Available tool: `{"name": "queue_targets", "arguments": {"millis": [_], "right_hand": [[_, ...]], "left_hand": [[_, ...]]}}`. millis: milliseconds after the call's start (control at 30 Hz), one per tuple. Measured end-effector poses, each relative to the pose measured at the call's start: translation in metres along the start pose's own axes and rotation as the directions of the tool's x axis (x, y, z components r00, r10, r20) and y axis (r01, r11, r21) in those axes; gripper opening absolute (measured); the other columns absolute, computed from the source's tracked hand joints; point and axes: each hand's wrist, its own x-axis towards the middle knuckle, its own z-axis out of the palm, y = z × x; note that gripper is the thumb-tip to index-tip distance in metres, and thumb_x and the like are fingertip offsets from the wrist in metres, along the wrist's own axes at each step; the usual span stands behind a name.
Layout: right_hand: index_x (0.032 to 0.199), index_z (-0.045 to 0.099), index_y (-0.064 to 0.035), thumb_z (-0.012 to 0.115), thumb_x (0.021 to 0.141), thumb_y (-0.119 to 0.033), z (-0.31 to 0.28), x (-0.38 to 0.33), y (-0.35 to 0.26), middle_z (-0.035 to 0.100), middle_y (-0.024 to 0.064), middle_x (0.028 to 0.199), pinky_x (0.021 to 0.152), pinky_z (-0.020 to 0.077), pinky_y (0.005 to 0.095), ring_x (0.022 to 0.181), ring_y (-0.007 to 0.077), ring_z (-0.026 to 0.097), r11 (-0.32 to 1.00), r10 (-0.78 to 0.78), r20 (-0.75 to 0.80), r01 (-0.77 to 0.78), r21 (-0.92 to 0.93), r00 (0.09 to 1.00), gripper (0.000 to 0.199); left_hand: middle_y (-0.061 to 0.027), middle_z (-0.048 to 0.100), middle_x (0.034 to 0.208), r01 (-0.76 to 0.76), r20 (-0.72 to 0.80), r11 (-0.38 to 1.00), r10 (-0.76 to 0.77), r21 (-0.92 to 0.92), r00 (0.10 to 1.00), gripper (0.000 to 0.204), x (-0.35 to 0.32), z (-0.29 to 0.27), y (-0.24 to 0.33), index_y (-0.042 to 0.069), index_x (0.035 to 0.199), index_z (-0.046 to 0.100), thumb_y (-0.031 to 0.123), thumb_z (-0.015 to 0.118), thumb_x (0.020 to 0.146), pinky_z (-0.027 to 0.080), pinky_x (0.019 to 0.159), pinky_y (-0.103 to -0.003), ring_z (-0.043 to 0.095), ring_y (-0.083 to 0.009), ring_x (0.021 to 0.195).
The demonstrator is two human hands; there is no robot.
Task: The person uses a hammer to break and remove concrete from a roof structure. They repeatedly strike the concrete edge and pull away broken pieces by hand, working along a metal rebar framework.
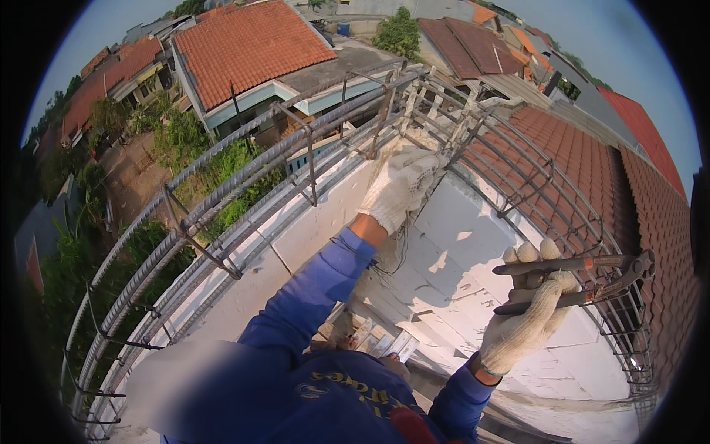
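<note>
Right hand (526, 311), gloved, is gripping closed around the handles of metal pincers (584, 280), held over the white block wall (458, 244), jaws pointing right toward the rebar cage (244, 181). Farther out, left hand (399, 185), gloved, is reaching to the cage's bars, fingers curled onto them; thin tie wire (392, 263) is dangling by the wrist. Tiled roofs (251, 44) are lying beyond.

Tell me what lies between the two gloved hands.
In the head view, only bare white block wall lies between the left hand on the rebar cage and the right hand holding pincers.
</note>
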Motion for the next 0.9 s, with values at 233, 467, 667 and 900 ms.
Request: {"name": "queue_targets", "arguments": {"millis": [233, 467, 667, 900], "right_hand": [[0.104, 0.055, -0.0057, 0.064, 0.098, -0.004, -0.033, -0.055, 0.033, 0.069, 0.013, 0.114, 0.08, 0.0556, 0.0341, 0.088, 0.0159, 0.066, 0.732, 0.484, -0.079, -0.452, -0.509, 0.872, 0.011], [0.098, 0.059, -0.0064, 0.069, 0.093, -0.006, -0.047, -0.081, 0.051, 0.077, 0.0124, 0.101, 0.074, 0.0542, 0.0363, 0.078, 0.0203, 0.068, 0.584, 0.506, 0.006, -0.337, -0.738, 0.863, 0.011], [0.098, 0.061, -0.0048, 0.069, 0.093, -0.006, -0.07, -0.105, 0.063, 0.076, 0.0102, 0.095, 0.072, 0.0537, 0.0354, 0.075, 0.0191, 0.067, 0.613, 0.542, 0.009, -0.388, -0.688, 0.84, 0.01], [0.099, 0.062, -0.004, 0.068, 0.093, -0.007, -0.083, -0.119, 0.053, 0.073, 0.0082, 0.091, 0.068, 0.0513, 0.0354, 0.071, 0.0154, 0.062, 0.504, 0.59, -0.03, -0.397, -0.767, 0.807, 0.009]], "left_hand": [[-0.0073, 0.07, 0.086, -0.401, 0.184, 0.495, 0.43, 0.771, 0.884, 0.023, 0.019, 0.035, 0.007, 0.004, 0.109, 0.077, 0.019, 0.06, 0.103, 0.052, 0.072, -0.036, 0.065, -0.0206, 0.079], [-0.0152, 0.075, 0.095, -0.353, 0.066, 0.679, 0.411, 0.643, 0.909, 0.026, 0.021, -0.002, 0.012, 0.005, 0.103, 0.078, 0.019, 0.056, 0.105, 0.053, 0.072, -0.043, 0.07, -0.0353, 0.081], [-0.0184, 0.07, 0.087, -0.355, 0.078, 0.427, 0.544, 0.831, 0.836, 0.022, 0.01, 0.054, -0.02, 0.004, 0.112, 0.071, 0.022, 0.062, 0.105, 0.055, 0.076, -0.049, 0.07, -0.0396, 0.082], [-0.0174, 0.068, 0.085, -0.177, -0.215, 0.759, 0.387, 0.627, 0.897, 0.022, 0.014, 0.028, 0.013, 0.001, 0.109, 0.071, 0.018, 0.057, 0.106, 0.054, 0.076, -0.041, 0.065, -0.0363, 0.079]]}}
